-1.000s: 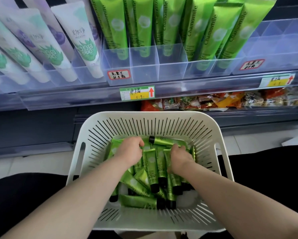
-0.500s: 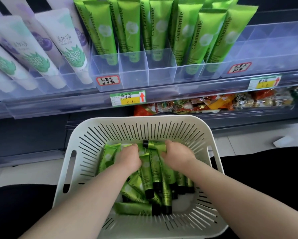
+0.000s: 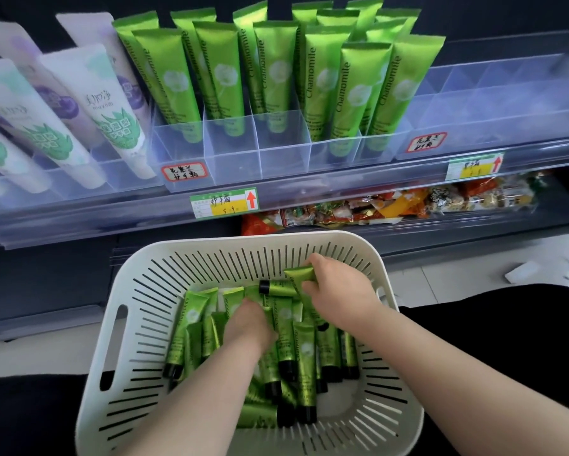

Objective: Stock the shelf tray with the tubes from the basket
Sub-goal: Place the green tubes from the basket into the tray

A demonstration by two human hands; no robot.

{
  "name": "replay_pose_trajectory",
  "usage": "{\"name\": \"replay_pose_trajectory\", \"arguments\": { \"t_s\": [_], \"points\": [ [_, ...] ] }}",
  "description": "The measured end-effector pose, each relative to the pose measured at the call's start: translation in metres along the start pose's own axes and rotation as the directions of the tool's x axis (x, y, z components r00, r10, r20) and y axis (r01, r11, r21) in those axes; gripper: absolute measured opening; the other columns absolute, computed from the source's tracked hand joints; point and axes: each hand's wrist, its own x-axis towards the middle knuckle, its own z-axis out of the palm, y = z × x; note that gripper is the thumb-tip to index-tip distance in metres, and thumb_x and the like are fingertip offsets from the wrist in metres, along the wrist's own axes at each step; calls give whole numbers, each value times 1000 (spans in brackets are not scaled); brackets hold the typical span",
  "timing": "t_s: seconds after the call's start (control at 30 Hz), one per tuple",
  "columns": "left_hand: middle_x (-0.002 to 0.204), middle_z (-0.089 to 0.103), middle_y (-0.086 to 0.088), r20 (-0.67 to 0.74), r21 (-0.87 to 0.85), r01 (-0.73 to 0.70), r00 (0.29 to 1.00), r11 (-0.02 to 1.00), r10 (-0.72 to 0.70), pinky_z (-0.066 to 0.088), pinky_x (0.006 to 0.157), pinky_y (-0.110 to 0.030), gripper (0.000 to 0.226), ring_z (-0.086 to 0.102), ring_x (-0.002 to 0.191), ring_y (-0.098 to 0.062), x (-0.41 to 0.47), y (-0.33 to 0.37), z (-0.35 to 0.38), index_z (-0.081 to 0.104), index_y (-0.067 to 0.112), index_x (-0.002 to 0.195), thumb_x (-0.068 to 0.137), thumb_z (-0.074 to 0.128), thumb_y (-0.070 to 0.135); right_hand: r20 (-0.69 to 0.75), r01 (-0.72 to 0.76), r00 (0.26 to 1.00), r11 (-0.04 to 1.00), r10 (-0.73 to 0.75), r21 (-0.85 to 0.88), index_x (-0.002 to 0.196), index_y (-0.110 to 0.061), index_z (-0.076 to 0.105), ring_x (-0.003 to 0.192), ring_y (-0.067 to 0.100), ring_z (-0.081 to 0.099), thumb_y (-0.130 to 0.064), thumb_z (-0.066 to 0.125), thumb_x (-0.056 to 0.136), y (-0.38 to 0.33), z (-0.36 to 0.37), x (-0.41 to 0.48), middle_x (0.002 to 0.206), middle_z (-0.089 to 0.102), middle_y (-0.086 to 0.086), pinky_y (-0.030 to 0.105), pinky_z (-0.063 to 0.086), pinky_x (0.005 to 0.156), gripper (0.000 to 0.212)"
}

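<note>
A white slotted basket [image 3: 138, 311] sits on my lap, holding several small green tubes [image 3: 304, 353] with black caps. My right hand [image 3: 339, 291] grips one green tube [image 3: 301, 273] at the basket's far side, lifted a little above the pile. My left hand [image 3: 248, 324] reaches down into the middle of the pile with fingers curled among the tubes; what it holds is hidden. Above, the clear divided shelf tray [image 3: 283, 156] carries several tall green Chamomile tubes [image 3: 224, 77] standing upright.
White and purple tubes [image 3: 112, 110] fill the tray to the left. An empty clear divided tray [image 3: 493, 106] lies to the right. Price labels [image 3: 224, 202] hang on the shelf rail. Snack packets [image 3: 391, 205] sit on the lower shelf. Tiled floor shows at the right.
My right hand has risen toward the basket's far side with one tube in its grip. My left hand stayed in the pile. My view has tilted down and closer to the shelf.
</note>
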Motion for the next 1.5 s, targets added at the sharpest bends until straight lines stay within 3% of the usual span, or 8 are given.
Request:
{"name": "replay_pose_trajectory", "arguments": {
  "t_s": [0.1,0.33,0.43,0.53,0.7,0.87,1.0,1.5],
  "points": [
    [95,60,1,18,19,-26,1000,999,25,40,49,-18,39,54,67,-10,-6,-2,-9,55,11,126,90,64,25,-4,7,1000,1000,-7,17,119,-19,49,80,18,54,-25,50,96,-1,-9,0,98,56,-5,33,47,65,24],
    [127,61,-7,-180,-120,-306,942,944,283,48,88,-31,52,60,110,-24,-27,1,-37,50,19,135,88,68,29,-119,49,992,998,-44,38,117,-19,52,93,24,60,-26,53,93,-13,-26,-7,113,59,0,37,51,74,25],
    [128,59,1,-295,-134,-483,853,865,431,47,75,-14,55,59,94,-10,-45,3,-61,46,24,139,89,67,29,-228,87,970,996,-86,-6,121,-23,50,98,26,61,-26,53,92,-20,-42,-14,116,58,-2,38,51,77,29],
    [88,63,14,-423,-131,-601,753,788,504,38,49,-10,26,53,63,0,-63,12,-90,58,26,117,92,63,30,-315,135,940,991,-129,-3,123,-24,47,100,30,60,-24,53,91,-28,-67,-22,117,59,1,40,50,76,33],
    [80,63,9,-601,-120,-718,602,685,525,45,63,-27,9,59,74,-12,-97,36,-148,57,30,95,91,64,26,-435,156,883,985,-175,-80,122,-24,47,100,30,59,-26,48,94,-40,-115,-34,113,58,2,37,44,71,28],
    [79,55,11,-750,-49,-773,447,632,488,38,60,-27,20,53,71,-10,-129,61,-202,57,28,111,92,61,23,-542,167,816,980,-200,-110,124,-23,50,97,30,57,-22,48,95,-51,-155,-37,107,57,3,37,47,69,29],
    [78,62,2,-835,-77,-817,366,571,411,53,73,-40,18,62,75,-25,-134,84,-236,59,28,104,88,63,20,-603,182,764,973,-232,-143,124,-21,53,104,27,54,-19,50,94,-56,-178,-34,114,59,2,36,46,71,30],
    [79,53,4,-760,23,-689,459,724,461,36,54,-25,26,46,60,-5,-90,137,-252,58,15,121,95,57,12,-599,216,759,967,-254,-136,122,-22,54,99,20,54,-17,51,95,-46,-193,-13,111,60,-4,37,51,71,28]
  ]
}}
